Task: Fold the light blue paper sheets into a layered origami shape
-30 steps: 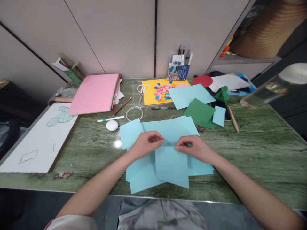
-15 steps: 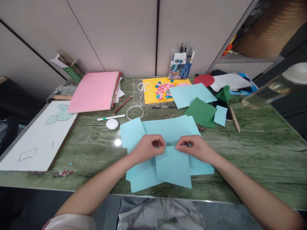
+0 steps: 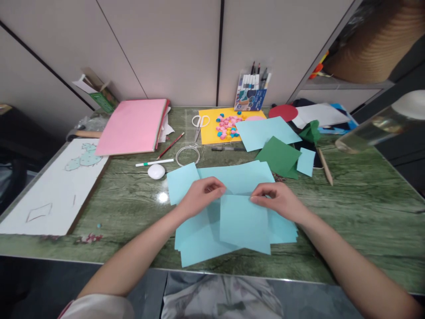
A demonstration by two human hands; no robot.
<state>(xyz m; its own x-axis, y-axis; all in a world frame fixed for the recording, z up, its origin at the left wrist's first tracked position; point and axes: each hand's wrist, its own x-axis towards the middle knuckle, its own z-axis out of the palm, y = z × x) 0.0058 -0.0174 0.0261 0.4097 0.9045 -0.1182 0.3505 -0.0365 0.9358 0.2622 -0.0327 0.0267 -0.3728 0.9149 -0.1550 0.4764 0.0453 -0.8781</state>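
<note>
Blue square (image 3: 244, 223) is pinched by right hand (image 3: 279, 200), left hand (image 3: 202, 196) curled alongside

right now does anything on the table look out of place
A tiny blue bit lies front left on the table, apart from the colorful pieces on the yellow sheet, so it looks stray.

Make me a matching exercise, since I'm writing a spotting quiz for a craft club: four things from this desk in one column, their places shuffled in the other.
Things
1. Front blue square
2. Scissors
3. White egg-shaped object
4. Pen pack

Places
A. Upright at the back, by the pale panels
B. Pinched in the right hand
C. Just in front of the green-banded pen
D. At the left edge of the yellow sheet

Pairs: 1-B, 2-D, 3-C, 4-A
</note>
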